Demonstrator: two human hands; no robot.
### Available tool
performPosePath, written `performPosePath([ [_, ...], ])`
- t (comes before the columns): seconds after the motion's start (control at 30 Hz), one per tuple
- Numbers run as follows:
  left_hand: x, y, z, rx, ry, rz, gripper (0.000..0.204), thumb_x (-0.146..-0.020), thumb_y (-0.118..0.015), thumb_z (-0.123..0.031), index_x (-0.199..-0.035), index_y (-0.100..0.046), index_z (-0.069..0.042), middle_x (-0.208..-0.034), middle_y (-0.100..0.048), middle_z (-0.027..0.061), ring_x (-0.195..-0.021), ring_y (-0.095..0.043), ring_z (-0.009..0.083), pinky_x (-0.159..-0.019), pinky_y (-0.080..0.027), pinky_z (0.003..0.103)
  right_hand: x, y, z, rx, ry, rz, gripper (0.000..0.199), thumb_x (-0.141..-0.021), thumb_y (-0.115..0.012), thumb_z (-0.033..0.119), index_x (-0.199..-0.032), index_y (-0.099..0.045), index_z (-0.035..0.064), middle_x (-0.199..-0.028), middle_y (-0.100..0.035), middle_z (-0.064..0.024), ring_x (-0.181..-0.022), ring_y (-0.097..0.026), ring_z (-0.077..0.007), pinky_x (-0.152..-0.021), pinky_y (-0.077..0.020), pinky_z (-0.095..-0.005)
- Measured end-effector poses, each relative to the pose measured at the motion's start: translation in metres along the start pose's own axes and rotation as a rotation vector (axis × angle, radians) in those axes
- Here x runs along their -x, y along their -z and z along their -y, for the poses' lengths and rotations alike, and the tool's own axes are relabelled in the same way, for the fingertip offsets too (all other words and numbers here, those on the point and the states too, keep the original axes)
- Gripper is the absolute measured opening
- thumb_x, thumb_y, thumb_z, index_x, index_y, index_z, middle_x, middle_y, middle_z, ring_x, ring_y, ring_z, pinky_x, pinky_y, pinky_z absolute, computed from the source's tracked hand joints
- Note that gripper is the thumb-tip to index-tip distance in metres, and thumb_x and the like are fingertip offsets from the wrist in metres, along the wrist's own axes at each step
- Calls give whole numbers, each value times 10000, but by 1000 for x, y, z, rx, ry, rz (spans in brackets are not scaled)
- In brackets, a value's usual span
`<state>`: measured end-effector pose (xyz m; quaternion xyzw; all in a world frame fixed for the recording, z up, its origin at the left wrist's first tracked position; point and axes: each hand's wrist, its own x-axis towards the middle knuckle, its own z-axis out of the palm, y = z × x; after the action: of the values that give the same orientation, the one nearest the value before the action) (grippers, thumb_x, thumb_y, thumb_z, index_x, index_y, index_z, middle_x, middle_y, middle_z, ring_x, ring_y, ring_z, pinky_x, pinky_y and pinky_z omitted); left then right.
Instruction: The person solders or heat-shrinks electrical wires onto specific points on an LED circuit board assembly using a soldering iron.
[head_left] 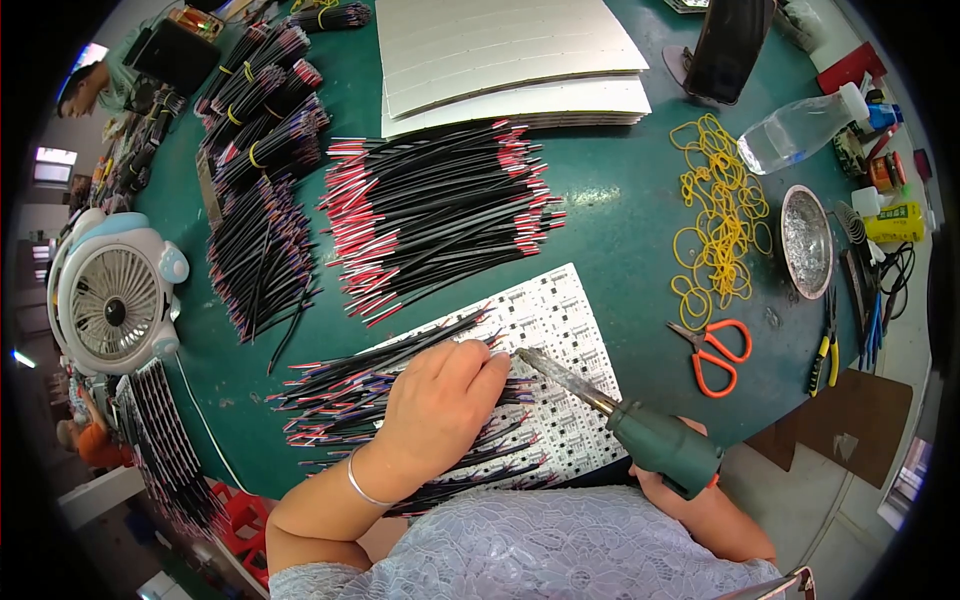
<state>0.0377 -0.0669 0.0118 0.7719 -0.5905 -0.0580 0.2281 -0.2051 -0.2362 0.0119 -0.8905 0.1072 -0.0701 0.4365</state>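
My left hand [445,395] is closed in a pinch on a wire, most of it hidden under the fingers. Beneath it, black wires with red, white and purple ends [335,400] lie across a white circuit board panel [560,310] marked with rows of small dark parts. My right hand [665,485] is wrapped round a soldering iron with a green body [665,448]. The iron's metal tip points left and comes down over the panel, just right of my left fingertips. Whether the tip touches the panel I cannot tell.
Beyond lie loose red-and-white-ended wires [440,210], bundled wires [265,110] and stacked white panels [510,60]. To the right are yellow rubber bands [722,200], orange-handled scissors [712,355], a metal bowl [806,242], pliers [825,350] and a clear bottle [800,130]. A fan [115,295] stands left.
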Motion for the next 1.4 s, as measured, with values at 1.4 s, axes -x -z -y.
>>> performPosePath([
  [1.4,7,29,-32,110,76,44,391,-652,-758,-104,-1014,-613,-73,-789,-603,53,-655,-594,271,-620,-466,400,27,-6,1,-759,-249,-342,421,-884,-615,193,-1191,-545,-86,-1003,-660,-154,-629,-634,-166,-595,-511,-291],
])
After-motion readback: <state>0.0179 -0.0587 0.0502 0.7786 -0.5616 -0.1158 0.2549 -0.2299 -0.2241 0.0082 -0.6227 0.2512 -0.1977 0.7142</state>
